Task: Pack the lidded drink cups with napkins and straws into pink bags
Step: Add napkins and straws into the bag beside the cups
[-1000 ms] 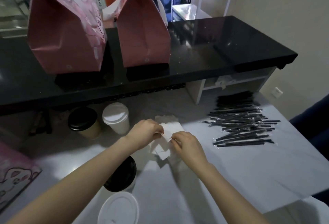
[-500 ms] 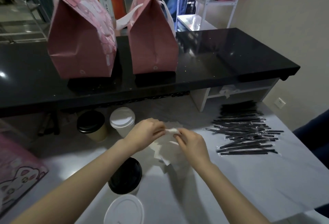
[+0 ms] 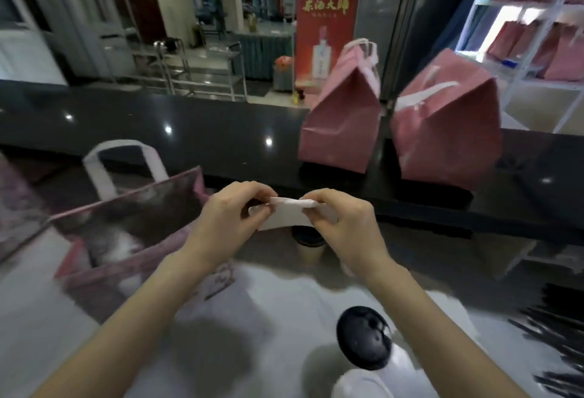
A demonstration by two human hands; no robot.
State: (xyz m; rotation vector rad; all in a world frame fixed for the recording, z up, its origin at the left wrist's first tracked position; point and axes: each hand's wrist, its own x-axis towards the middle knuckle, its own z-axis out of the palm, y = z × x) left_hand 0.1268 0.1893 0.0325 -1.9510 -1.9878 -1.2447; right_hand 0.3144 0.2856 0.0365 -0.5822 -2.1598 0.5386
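Both hands hold one white napkin (image 3: 288,215) up in the air above the white table. My left hand (image 3: 229,219) pinches its left end and my right hand (image 3: 343,223) pinches its right end. To the left, an open pink bag (image 3: 132,233) with a white handle stands on the table, blurred. A black-lidded cup (image 3: 363,345) stands near the front, with a white-lidded cup (image 3: 360,385) just below it. Another black-lidded cup (image 3: 308,244) peeks out under the napkin. Black wrapped straws (image 3: 556,344) lie at the right edge.
Two closed pink bags (image 3: 344,122) (image 3: 448,132) stand on the raised black counter (image 3: 189,141) behind the table. A white shelf (image 3: 537,49) with more pink bags is at the far right. A red banner (image 3: 327,15) stands behind the counter.
Both hands lifted the napkin off the table pile into the air. The view swung up and to the left, bringing the open pink bag into sight.
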